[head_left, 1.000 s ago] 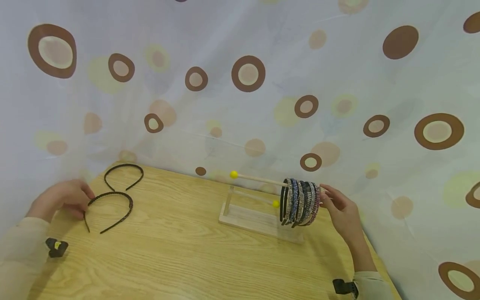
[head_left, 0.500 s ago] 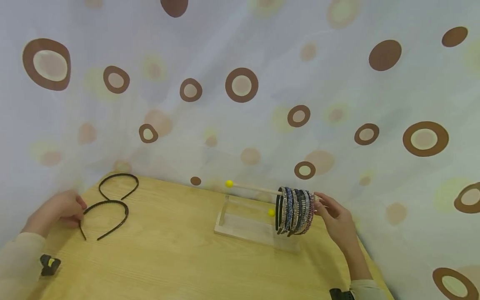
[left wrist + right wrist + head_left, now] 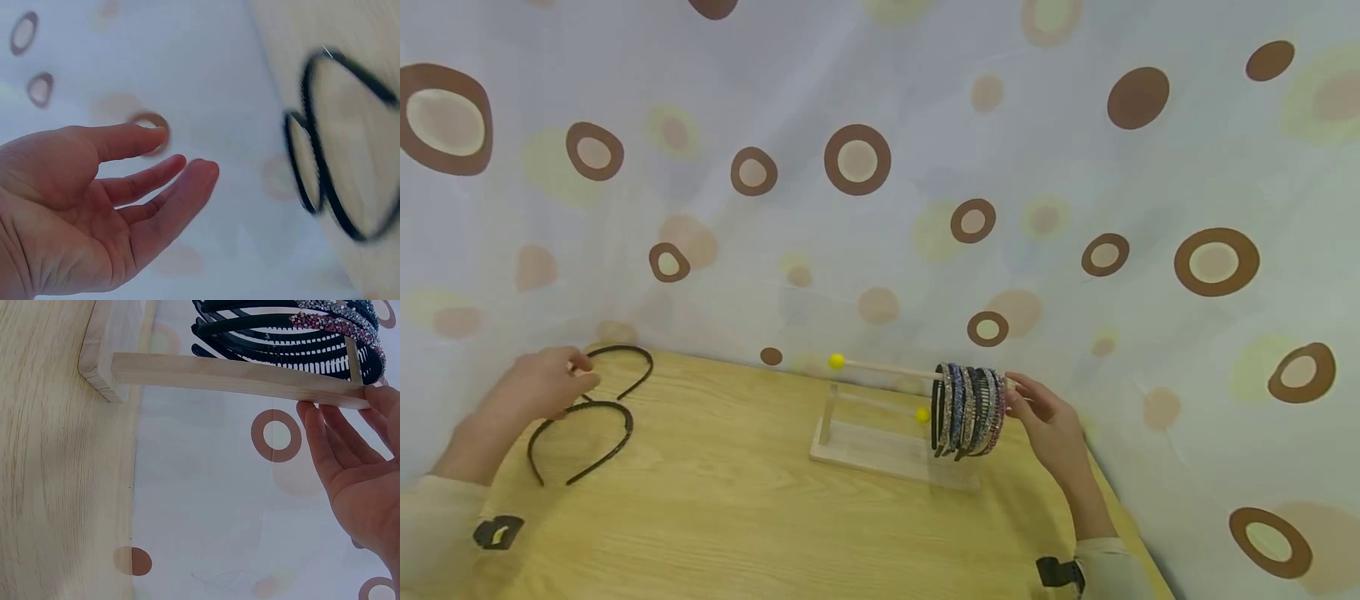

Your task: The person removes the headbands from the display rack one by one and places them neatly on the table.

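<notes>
In the head view, my left hand [image 3: 538, 383] hovers over the table's left side, beside two thin black headbands. Its fingers are loosely bent around nothing, as the left wrist view confirms. The far headband [image 3: 625, 347] is partly behind my fingertips; the near headband [image 3: 628, 425] lies just below the hand. At right, my right hand [image 3: 1052, 425] pinches the top of a wooden headband stand's upright post [image 3: 250, 378] between thumb and fingers. Several glittery headbands [image 3: 970, 408] hang bunched on the stand's upper rod, close against that post.
The stand's pale base [image 3: 880, 458] rests on the wood-grain table [image 3: 737, 525]. Yellow balls cap the upper rod [image 3: 887, 369] and a lower one. A white curtain [image 3: 790, 250] with brown circles surrounds the table's back and sides.
My left hand has moved off the near headband and away toward the far one. The right hand keeps its grip on the stand. The head view has shifted slightly.
</notes>
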`<state>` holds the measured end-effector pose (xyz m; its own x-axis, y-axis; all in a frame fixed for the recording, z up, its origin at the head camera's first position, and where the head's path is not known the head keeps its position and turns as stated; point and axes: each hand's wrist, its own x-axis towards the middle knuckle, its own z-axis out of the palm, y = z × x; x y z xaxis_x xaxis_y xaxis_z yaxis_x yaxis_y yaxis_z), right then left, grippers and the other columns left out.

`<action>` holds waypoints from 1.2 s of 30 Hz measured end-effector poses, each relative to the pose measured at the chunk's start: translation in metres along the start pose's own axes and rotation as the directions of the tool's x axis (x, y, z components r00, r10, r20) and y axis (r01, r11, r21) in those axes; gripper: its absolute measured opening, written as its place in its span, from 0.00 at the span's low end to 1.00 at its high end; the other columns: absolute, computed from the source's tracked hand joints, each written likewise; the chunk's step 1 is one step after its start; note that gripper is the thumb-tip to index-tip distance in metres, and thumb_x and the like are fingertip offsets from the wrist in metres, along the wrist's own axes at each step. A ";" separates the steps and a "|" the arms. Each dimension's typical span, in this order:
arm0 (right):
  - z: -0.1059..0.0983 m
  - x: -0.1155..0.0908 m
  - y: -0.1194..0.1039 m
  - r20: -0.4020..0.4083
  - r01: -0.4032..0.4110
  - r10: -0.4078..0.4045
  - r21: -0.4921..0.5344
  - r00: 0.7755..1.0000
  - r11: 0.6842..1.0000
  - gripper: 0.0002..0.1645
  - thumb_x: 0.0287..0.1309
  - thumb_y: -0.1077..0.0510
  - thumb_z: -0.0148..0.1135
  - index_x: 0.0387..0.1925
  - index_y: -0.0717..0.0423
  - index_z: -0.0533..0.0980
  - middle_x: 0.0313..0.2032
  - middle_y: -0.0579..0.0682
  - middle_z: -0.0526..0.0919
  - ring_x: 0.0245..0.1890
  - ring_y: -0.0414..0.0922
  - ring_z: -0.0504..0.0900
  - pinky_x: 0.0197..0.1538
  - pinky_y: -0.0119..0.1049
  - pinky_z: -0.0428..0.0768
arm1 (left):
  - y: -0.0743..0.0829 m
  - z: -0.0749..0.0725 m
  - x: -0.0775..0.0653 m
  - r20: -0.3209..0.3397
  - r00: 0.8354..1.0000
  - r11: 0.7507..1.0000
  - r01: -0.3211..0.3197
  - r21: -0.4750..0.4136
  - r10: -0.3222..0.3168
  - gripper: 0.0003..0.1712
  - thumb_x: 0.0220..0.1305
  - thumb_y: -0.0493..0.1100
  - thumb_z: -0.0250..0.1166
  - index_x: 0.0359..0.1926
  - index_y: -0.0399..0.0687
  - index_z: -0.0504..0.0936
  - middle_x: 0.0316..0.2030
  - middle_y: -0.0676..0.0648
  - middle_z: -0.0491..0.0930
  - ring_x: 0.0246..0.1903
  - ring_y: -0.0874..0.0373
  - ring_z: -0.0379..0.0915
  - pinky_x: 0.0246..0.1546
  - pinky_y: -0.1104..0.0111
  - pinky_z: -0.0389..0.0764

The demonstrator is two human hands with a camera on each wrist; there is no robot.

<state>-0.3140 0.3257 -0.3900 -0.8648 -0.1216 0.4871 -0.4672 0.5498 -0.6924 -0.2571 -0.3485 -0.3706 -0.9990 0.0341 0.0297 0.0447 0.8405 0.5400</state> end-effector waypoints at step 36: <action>0.001 -0.011 -0.042 -0.005 0.007 -0.007 0.123 1.000 0.992 0.23 0.76 0.61 0.56 0.68 0.62 0.72 0.53 0.66 0.82 0.42 0.39 0.86 0.49 0.48 0.83 | 0.322 0.235 0.040 -0.084 0.955 0.649 -0.255 -0.716 0.283 0.23 0.73 0.56 0.63 0.59 0.47 0.79 0.45 0.52 0.80 0.47 0.55 0.77 0.45 0.59 0.82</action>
<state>-0.2848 0.3032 -0.3670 -0.8609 -0.1213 0.4941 -0.4924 0.4434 -0.7490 -0.2837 0.0508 -0.3926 -0.9412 0.2250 0.2519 0.2888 0.1498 0.9456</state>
